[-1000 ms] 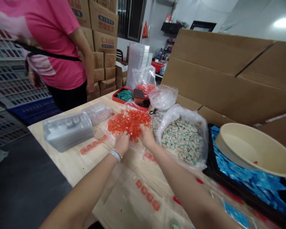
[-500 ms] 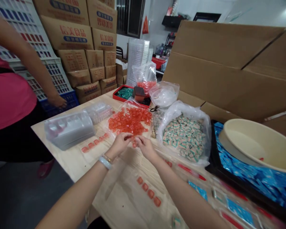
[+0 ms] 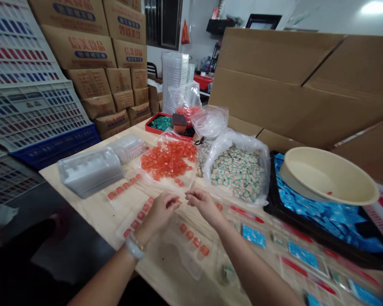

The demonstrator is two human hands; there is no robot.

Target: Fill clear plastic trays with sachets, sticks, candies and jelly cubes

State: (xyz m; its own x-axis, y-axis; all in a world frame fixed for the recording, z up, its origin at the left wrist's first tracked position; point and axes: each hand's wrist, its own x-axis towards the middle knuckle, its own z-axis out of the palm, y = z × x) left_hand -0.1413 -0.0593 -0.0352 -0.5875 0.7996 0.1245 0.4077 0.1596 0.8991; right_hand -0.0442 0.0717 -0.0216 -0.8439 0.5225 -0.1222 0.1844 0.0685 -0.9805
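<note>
Over the wooden table (image 3: 102, 214), just in front of a pile of red, clear-wrapped pieces (image 3: 169, 159) on a plastic bag, both hands hover close together but apart. My left hand (image 3: 164, 207), with a pale bangle at its wrist, has curled fingers; whatever lies in them is hidden. The fingertips of my right hand (image 3: 201, 203) are pinched together, and I cannot make out anything in them. Under my left hand lies a clear tray (image 3: 123, 227) with a row of red pieces (image 3: 141, 215). Another clear tray (image 3: 191, 265) with red pieces (image 3: 196, 242) sits nearer me, between the forearms.
Stacked clear trays (image 3: 91, 170) stand at the left. An open bag of green-and-beige pieces (image 3: 239, 172) lies to the right, beside a cream basin (image 3: 325, 170) resting on blue packets (image 3: 319, 221). A red-rimmed tray (image 3: 150, 126) is behind. Blue packets and red sticks fill trays (image 3: 306, 272) at lower right.
Both hands have drawn back from the red pile toward me and moved slightly apart. The person at the left has moved mostly out of view. The view has swung a little right.
</note>
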